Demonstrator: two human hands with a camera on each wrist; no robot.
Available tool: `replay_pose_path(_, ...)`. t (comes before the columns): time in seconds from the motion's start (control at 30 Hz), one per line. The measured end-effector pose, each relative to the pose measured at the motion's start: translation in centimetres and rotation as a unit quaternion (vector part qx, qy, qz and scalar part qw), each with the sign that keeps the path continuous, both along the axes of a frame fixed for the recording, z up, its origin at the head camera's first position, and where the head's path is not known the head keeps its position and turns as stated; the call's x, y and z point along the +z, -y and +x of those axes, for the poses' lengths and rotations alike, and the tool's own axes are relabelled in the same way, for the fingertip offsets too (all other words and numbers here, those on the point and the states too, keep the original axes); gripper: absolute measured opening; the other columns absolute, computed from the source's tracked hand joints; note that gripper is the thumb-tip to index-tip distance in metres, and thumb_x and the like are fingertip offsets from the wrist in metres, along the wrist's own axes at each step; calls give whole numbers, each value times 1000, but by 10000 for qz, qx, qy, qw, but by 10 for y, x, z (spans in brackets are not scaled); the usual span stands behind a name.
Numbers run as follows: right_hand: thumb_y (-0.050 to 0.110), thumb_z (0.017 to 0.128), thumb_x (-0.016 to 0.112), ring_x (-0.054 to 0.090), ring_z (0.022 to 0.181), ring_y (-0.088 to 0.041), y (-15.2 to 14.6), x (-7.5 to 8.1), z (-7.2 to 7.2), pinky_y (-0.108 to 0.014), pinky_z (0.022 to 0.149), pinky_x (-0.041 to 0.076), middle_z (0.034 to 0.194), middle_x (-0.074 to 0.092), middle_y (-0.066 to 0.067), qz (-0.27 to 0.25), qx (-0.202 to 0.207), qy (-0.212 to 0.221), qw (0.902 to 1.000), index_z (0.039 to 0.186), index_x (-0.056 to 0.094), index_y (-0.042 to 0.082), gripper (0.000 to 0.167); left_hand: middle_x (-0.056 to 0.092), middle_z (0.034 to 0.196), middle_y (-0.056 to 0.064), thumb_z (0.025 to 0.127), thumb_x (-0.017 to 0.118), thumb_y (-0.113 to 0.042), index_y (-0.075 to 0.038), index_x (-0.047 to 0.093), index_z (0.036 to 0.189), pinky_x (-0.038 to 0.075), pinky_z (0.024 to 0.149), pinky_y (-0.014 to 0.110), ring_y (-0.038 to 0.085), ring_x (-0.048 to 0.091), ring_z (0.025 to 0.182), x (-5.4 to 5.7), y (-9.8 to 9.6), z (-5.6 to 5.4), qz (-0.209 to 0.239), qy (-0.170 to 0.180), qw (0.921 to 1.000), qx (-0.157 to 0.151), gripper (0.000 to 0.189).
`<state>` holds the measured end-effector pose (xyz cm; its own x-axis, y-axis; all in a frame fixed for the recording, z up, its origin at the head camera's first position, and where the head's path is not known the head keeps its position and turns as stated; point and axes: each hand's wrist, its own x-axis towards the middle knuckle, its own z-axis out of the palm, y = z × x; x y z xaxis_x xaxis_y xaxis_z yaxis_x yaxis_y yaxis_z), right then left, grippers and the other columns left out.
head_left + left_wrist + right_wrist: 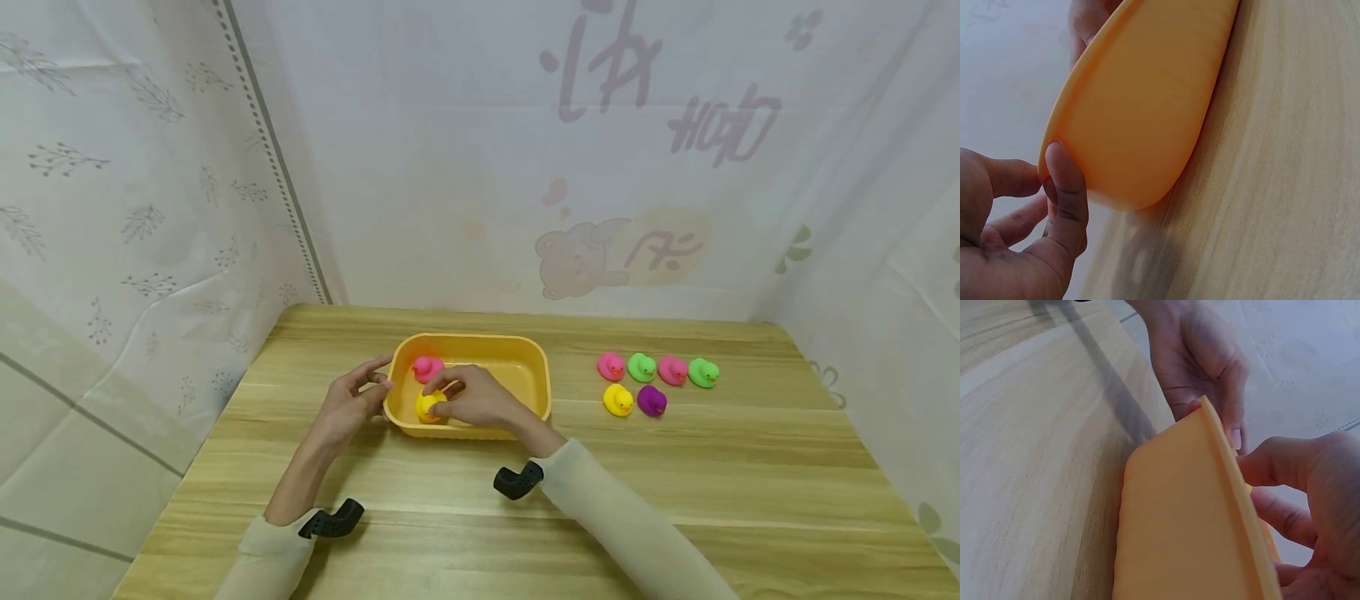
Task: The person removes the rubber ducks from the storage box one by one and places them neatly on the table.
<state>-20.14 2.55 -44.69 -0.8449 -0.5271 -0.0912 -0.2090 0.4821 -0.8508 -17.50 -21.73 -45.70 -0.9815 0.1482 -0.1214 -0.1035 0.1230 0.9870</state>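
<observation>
A yellow rectangular plastic tub (531,375) sits on the wooden table. At its left end, the left hand (351,403) pinches the rim between thumb and fingers, and the left wrist view shows a finger (1067,181) against the outer wall. Inside the tub, the right hand (478,400) holds a yellow toy duck (426,405) near the front left corner, with thumb and fingers around it. Just behind that duck lies a pink toy duck (427,369). The tub's wall hides the ducks from both wrist views.
Right of the tub, two rows of toy ducks stand on the table (720,483). The back row has pink (611,366) and green (702,372) ducks; the front row has a yellow duck (617,400) and a purple duck (652,401). Printed curtains (420,167) hang behind.
</observation>
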Motion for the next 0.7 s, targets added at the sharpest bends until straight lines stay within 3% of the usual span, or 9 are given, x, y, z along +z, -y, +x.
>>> replay_pose_path(0.7,27,88,79,64,112,-22,-34,10,17,-36,94,58,121,69,5,-158,-265,-49,9995,107,75,27,20,49,112,12,104,55,-7,-6,44,154,63,70,28,12,66,71,0,0,-1,-97,-4,9999,49,51)
